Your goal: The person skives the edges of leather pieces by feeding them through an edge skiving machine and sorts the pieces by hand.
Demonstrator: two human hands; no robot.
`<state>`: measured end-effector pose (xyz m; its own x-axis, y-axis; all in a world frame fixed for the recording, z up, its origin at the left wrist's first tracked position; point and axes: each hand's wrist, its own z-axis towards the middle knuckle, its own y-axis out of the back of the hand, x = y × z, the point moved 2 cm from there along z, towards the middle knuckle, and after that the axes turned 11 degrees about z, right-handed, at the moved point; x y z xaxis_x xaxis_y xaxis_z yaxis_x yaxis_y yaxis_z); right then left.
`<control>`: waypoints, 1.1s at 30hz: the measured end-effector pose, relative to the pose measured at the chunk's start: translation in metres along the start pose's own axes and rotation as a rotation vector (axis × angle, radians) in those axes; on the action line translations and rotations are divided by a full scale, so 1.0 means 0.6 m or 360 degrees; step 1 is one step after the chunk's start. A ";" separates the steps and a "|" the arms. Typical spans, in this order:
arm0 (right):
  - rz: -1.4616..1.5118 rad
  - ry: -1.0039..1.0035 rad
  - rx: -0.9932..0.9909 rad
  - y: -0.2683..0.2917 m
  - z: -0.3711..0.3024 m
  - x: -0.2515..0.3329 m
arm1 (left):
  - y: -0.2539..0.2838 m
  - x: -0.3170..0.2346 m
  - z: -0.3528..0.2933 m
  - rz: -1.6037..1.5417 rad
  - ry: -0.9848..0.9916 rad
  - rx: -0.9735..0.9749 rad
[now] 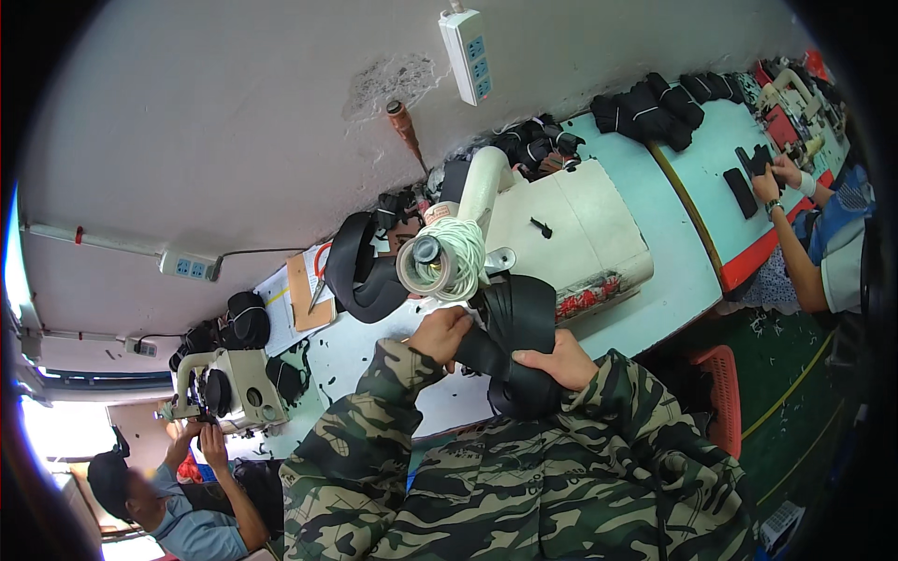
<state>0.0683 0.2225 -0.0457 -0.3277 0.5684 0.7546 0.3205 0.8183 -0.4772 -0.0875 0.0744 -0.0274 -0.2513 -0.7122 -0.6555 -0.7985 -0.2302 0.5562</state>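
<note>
My left hand (pixel 440 336) pinches the end of a black strip (pixel 483 352) at the near side of a cream sewing machine (pixel 566 238). A fanned bundle of flat black strips (pixel 528 313) lies in my right hand (pixel 561 361), its thumb pressed on top and its other fingers mostly hidden underneath. The bundle's rounded lower end hangs close to my camouflage jacket. Just beyond my hands, a coil of white cord (pixel 463 248) hangs around a clear round cup (pixel 427 262) on the machine.
Behind my left hand are a curved black piece (pixel 360 266), orange-handled scissors (pixel 319 276) and papers (pixel 276 309). Tied black bundles (pixel 645 112) line the wall side of the table. A red basket (pixel 720 393) stands at right. Co-workers sit at machines left and right.
</note>
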 end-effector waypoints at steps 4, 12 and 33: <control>0.0059 0.0009 -0.0023 -0.002 0.001 0.005 | 0.004 0.004 -0.021 -0.0189 0.0189 0.0131; -0.0012 0.0087 -0.0096 0.002 0.007 0.000 | -0.004 0.001 -0.018 0.0207 0.0154 -0.0030; -0.2144 0.1183 0.0028 -0.188 -0.051 -0.007 | -0.072 0.046 -0.123 -0.2305 -0.0439 -0.0066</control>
<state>0.0609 0.1248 0.0187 0.1485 -0.7357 0.6608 0.1480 0.6773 0.7207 -0.0196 0.0156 -0.0318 0.6369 0.2950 -0.7123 -0.4243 -0.6373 -0.6433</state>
